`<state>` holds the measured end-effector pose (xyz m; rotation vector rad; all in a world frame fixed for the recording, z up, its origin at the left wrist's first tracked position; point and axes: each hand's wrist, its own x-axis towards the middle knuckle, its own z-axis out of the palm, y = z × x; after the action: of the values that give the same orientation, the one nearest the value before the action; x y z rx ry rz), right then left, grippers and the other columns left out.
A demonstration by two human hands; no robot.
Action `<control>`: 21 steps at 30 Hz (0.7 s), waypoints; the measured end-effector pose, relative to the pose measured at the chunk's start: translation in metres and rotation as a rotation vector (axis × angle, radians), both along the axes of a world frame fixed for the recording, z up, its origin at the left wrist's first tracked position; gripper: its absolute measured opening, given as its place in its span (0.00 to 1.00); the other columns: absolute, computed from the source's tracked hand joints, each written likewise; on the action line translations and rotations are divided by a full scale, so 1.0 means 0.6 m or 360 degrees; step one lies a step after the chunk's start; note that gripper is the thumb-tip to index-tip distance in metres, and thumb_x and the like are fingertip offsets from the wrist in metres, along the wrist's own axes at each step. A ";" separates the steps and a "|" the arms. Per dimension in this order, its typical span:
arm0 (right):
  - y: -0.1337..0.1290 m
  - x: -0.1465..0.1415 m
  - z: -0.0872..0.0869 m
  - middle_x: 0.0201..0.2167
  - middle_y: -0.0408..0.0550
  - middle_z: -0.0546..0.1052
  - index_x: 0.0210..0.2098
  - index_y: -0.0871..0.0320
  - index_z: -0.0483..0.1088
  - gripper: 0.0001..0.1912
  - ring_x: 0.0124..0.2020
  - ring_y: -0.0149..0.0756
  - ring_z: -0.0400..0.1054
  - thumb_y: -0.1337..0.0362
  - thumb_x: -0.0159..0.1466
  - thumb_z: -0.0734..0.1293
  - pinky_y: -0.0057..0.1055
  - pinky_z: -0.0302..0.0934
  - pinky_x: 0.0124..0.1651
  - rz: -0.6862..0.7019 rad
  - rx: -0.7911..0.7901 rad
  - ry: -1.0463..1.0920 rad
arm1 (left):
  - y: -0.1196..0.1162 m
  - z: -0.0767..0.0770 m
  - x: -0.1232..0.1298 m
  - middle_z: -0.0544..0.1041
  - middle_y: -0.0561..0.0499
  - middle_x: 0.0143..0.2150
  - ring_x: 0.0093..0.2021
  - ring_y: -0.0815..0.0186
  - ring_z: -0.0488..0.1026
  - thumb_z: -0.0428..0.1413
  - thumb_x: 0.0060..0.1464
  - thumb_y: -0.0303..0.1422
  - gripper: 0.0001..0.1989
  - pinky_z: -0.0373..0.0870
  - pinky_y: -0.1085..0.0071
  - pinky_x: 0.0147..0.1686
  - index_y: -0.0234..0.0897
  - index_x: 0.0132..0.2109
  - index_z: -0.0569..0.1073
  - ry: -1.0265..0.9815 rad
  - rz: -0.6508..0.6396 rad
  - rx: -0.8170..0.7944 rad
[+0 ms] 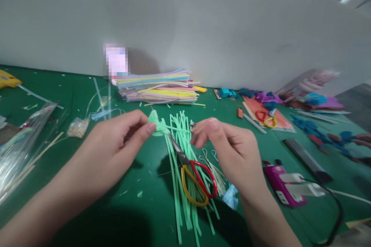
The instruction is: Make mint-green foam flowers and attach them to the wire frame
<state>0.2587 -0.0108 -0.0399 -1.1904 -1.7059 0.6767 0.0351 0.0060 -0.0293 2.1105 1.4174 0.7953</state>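
Observation:
Pinched between the thumb and index finger of my left hand [130, 133] is a small light green fuzzy piece [158, 124]. A thin green strand runs from it toward my right hand [222, 139], whose curled fingers close on the strand's far end; a small dark tip shows at those fingertips. Below and between my hands lie scissors [193, 173] with one red and one yellow handle. They rest on a loose bunch of green stems [176, 193] spread on the green table [139, 216].
Bundles of pastel stems [159, 88] lie by the wall. At right are yellow-and-red scissors [265, 117], blue pieces and a magenta power strip [285, 187] with plugs. Plastic bags [26, 154] and a yellow tool [8, 80] lie left.

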 end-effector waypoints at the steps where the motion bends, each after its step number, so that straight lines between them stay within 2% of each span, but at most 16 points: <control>1: 0.000 -0.001 -0.001 0.29 0.42 0.78 0.28 0.54 0.74 0.18 0.36 0.32 0.74 0.61 0.72 0.61 0.34 0.66 0.45 -0.0070 0.0010 0.0023 | 0.001 0.000 0.001 0.67 0.58 0.20 0.20 0.69 0.64 0.49 0.65 0.42 0.17 0.58 0.74 0.19 0.41 0.28 0.66 0.0005 -0.0003 -0.0003; 3: 0.000 -0.004 -0.002 0.35 0.43 0.79 0.39 0.53 0.74 0.05 0.37 0.33 0.74 0.63 0.69 0.65 0.32 0.68 0.42 -0.0146 0.0004 0.0086 | 0.002 -0.001 0.003 0.67 0.58 0.21 0.20 0.69 0.63 0.49 0.65 0.42 0.17 0.58 0.74 0.20 0.41 0.29 0.67 0.0009 -0.0014 -0.0003; 4: -0.001 -0.005 -0.001 0.37 0.43 0.80 0.42 0.52 0.74 0.05 0.37 0.33 0.75 0.64 0.66 0.69 0.31 0.69 0.40 -0.0151 -0.0004 0.0122 | 0.002 -0.001 0.003 0.67 0.58 0.21 0.21 0.69 0.64 0.50 0.65 0.42 0.17 0.58 0.73 0.20 0.41 0.29 0.67 0.0005 -0.0012 0.0001; 6: -0.003 -0.007 0.000 0.33 0.42 0.80 0.41 0.52 0.74 0.07 0.32 0.32 0.74 0.65 0.63 0.72 0.29 0.69 0.34 -0.0156 -0.0004 0.0191 | 0.001 -0.002 0.003 0.68 0.58 0.21 0.21 0.69 0.64 0.50 0.65 0.43 0.17 0.57 0.73 0.20 0.41 0.29 0.67 -0.0002 -0.0005 -0.0001; 8: -0.006 -0.009 0.000 0.25 0.40 0.77 0.35 0.53 0.75 0.02 0.25 0.30 0.72 0.63 0.64 0.71 0.29 0.68 0.30 -0.0184 0.0017 0.0203 | -0.001 -0.002 0.002 0.68 0.58 0.21 0.21 0.68 0.64 0.50 0.65 0.43 0.17 0.57 0.73 0.20 0.41 0.29 0.67 -0.0017 0.0000 -0.0005; 9: -0.007 -0.010 0.001 0.22 0.39 0.75 0.33 0.53 0.75 0.05 0.23 0.29 0.70 0.62 0.66 0.70 0.29 0.67 0.28 -0.0197 0.0040 0.0201 | -0.002 -0.002 0.002 0.68 0.58 0.21 0.21 0.69 0.64 0.50 0.65 0.44 0.17 0.56 0.73 0.19 0.41 0.29 0.67 -0.0028 -0.0006 -0.0001; 12: -0.011 -0.016 -0.001 0.24 0.40 0.76 0.34 0.53 0.75 0.06 0.25 0.29 0.71 0.61 0.67 0.68 0.28 0.67 0.31 -0.0217 0.0099 0.0149 | -0.006 -0.004 0.005 0.66 0.59 0.20 0.20 0.70 0.62 0.50 0.65 0.43 0.17 0.55 0.73 0.19 0.41 0.30 0.68 -0.0059 -0.0055 0.0022; 14: -0.012 -0.021 -0.003 0.30 0.41 0.79 0.36 0.53 0.76 0.04 0.30 0.29 0.72 0.61 0.66 0.70 0.28 0.68 0.35 -0.0166 0.0066 0.0090 | -0.009 -0.005 0.009 0.65 0.59 0.20 0.19 0.70 0.62 0.51 0.65 0.41 0.16 0.55 0.74 0.19 0.41 0.30 0.68 -0.0066 -0.0082 0.0032; 16: -0.013 -0.025 -0.006 0.33 0.41 0.79 0.38 0.53 0.76 0.05 0.32 0.29 0.72 0.59 0.66 0.69 0.26 0.66 0.35 -0.0041 -0.0034 0.0048 | -0.013 -0.005 0.014 0.65 0.59 0.20 0.20 0.70 0.61 0.51 0.65 0.40 0.15 0.56 0.74 0.20 0.41 0.30 0.68 -0.0076 -0.0116 0.0039; 21: -0.019 -0.030 -0.009 0.27 0.40 0.73 0.34 0.55 0.73 0.12 0.29 0.27 0.66 0.58 0.71 0.63 0.25 0.59 0.29 0.0229 -0.0220 0.0045 | -0.023 -0.001 0.020 0.68 0.58 0.24 0.23 0.70 0.62 0.51 0.65 0.39 0.15 0.59 0.73 0.24 0.40 0.29 0.67 -0.0098 -0.0128 0.0050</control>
<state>0.2409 -0.0220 -0.0455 -1.1537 -1.7561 0.9080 0.0473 -0.0079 -0.0299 2.1333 1.2883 0.8487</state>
